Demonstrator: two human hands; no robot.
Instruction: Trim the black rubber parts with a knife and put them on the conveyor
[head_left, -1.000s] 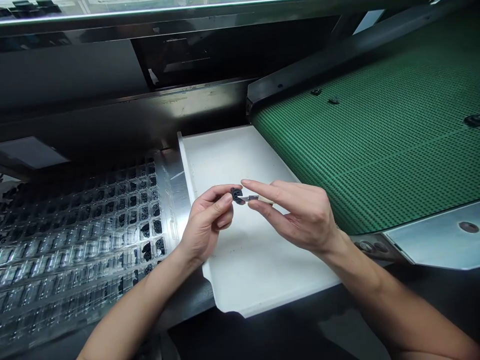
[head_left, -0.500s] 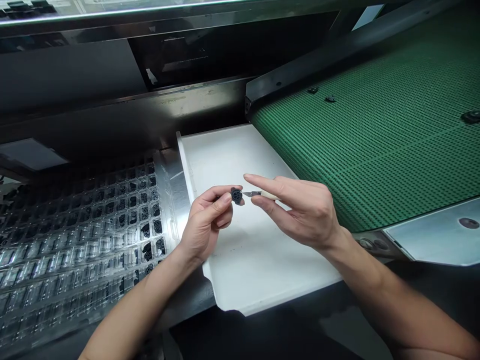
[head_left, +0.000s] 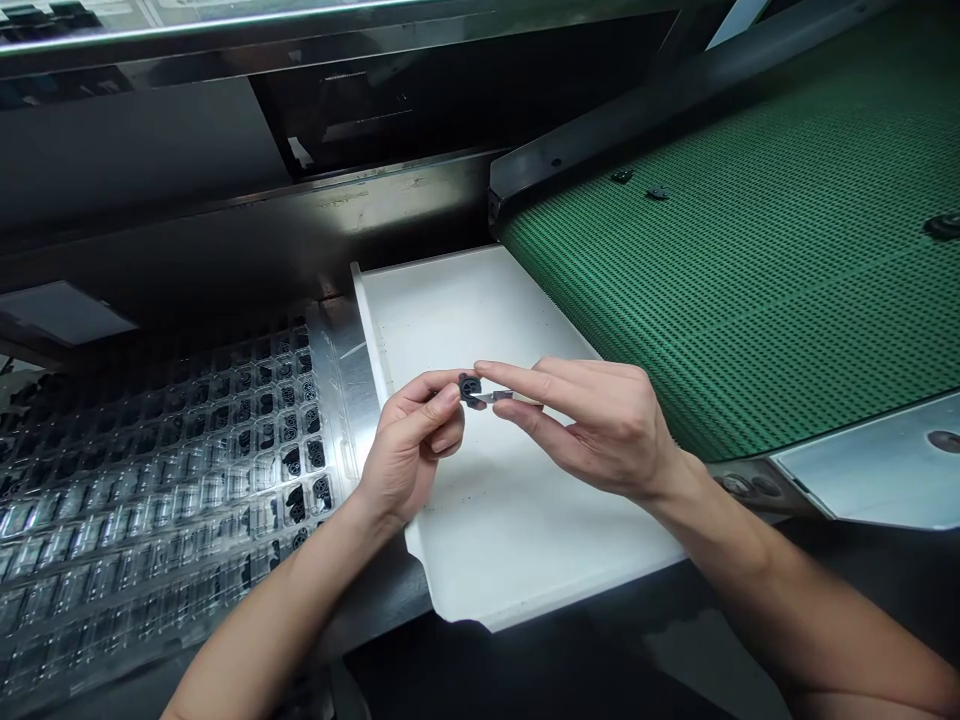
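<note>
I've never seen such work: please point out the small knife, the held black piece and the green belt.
Small knife (head_left: pixel 488 398), head view: metal blade.
Held black piece (head_left: pixel 469 385), head view: camera-facing side.
Green belt (head_left: pixel 757 270), head view: bare surface.

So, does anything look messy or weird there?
Just a little: tiny dark specks dot the white tray, some close to the left hand. They look odd because they're dark marks on such a pale surface. They're too small to tell what they are. Nothing else stands out.

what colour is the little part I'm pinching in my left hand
The little part is black, best seen in the head view.
</note>
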